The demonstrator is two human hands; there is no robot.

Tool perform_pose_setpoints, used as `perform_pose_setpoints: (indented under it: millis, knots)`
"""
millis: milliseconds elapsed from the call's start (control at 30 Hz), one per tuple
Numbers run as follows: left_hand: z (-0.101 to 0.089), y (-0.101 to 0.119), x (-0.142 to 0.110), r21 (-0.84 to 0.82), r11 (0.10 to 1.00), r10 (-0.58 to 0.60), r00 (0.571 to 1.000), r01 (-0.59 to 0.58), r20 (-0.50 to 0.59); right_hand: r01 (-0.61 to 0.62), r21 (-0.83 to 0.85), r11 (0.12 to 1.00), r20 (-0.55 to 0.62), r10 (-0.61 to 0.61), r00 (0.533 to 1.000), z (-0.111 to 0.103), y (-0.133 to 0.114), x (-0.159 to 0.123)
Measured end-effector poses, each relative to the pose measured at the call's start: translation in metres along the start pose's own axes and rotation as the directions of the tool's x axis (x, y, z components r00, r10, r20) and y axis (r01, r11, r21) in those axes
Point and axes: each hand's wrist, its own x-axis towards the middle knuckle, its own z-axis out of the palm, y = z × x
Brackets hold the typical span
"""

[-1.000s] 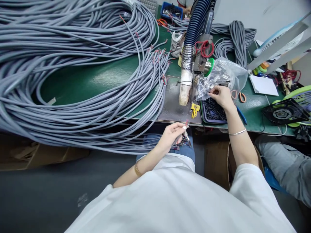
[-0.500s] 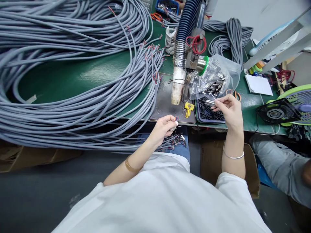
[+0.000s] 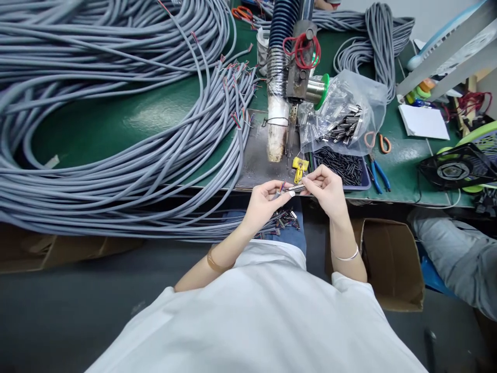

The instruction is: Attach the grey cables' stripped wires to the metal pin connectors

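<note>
In front of the table edge, my left hand (image 3: 264,201) is closed on a grey cable whose stripped end shows coloured wires (image 3: 282,185). My right hand (image 3: 326,190) pinches a small metal connector (image 3: 296,188), which meets the wires at my left fingertips. Whether the wires sit in the connector cannot be made out. Just beyond the connector lies a yellow clip-like holder (image 3: 300,168) at the front of the dark work plate (image 3: 250,155). Below my hands, several finished-looking connectors (image 3: 287,218) on cable ends rest over my lap.
Grey cables (image 3: 155,150) cover the left side. A soldering tool (image 3: 292,119) and a ribbed hose (image 3: 285,31) hang over the plate. To the right are a tray of black parts (image 3: 367,178), a bag of connectors (image 3: 341,109), pliers (image 3: 378,171) and a fan (image 3: 450,171).
My right hand has come left and down from the tray of black parts, bringing the connector to my left hand. The view has shifted slightly.
</note>
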Motion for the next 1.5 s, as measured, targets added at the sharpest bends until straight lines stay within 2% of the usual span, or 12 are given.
perform_pose_setpoints:
  millis: [100,167,267,333,367,567,700,767,900,1133,1333,1500]
  knots:
    - [-0.002,0.001,0.001,0.007,1.000,-0.029,0.998,0.029,-0.047,0.097,-0.143,0.985,-0.053,-0.106,0.993,0.001,-0.001,-0.004]
    - [-0.003,0.002,0.001,-0.019,0.996,-0.087,0.994,0.086,-0.070,0.214,-0.300,0.930,-0.198,-0.280,0.939,-0.002,-0.007,-0.007]
    - [-0.007,0.005,0.001,-0.083,0.985,-0.155,0.986,0.150,-0.059,0.379,-0.413,0.828,-0.472,-0.551,0.688,-0.013,-0.020,-0.015]
    - [-0.009,0.007,0.001,-0.125,0.977,-0.176,0.983,0.170,-0.042,0.502,-0.383,0.775,-0.590,-0.623,0.513,-0.023,-0.031,-0.024]
    - [-0.010,0.009,0.001,-0.142,0.974,-0.182,0.983,0.175,-0.036,0.551,-0.357,0.754,-0.622,-0.632,0.462,-0.028,-0.036,-0.030]
    - [-0.013,0.015,0.000,-0.188,0.967,-0.173,0.985,0.170,-0.001,0.744,-0.259,0.616,-0.302,-0.783,0.544,-0.017,-0.052,-0.066]
    - [-0.016,0.019,-0.001,-0.221,0.957,-0.175,0.982,0.186,0.072,0.481,-0.216,0.850,-0.243,-0.524,0.816,0.010,-0.043,-0.069]
    - [-0.018,0.021,-0.001,-0.237,0.950,-0.180,0.978,0.201,0.109,0.386,-0.227,0.894,-0.253,-0.436,0.864,0.017,-0.036,-0.065]
    - [-0.021,0.024,-0.001,-0.246,0.942,-0.197,0.969,0.229,0.149,0.334,-0.292,0.896,-0.377,-0.429,0.821,0.020,-0.024,-0.056]
    - [-0.017,0.024,-0.003,-0.219,0.954,-0.172,0.972,0.206,0.161,0.370,-0.231,0.900,-0.208,-0.417,0.885,0.036,-0.012,-0.047]
    - [-0.006,0.023,-0.005,-0.249,0.967,-0.054,0.999,0.052,-0.001,0.398,-0.216,0.891,-0.457,-0.453,0.766,0.035,-0.011,-0.040]
    - [-0.001,0.023,-0.006,-0.211,0.971,-0.100,0.993,0.111,0.061,0.336,-0.080,0.939,-0.408,-0.338,0.848,0.038,-0.009,-0.038]
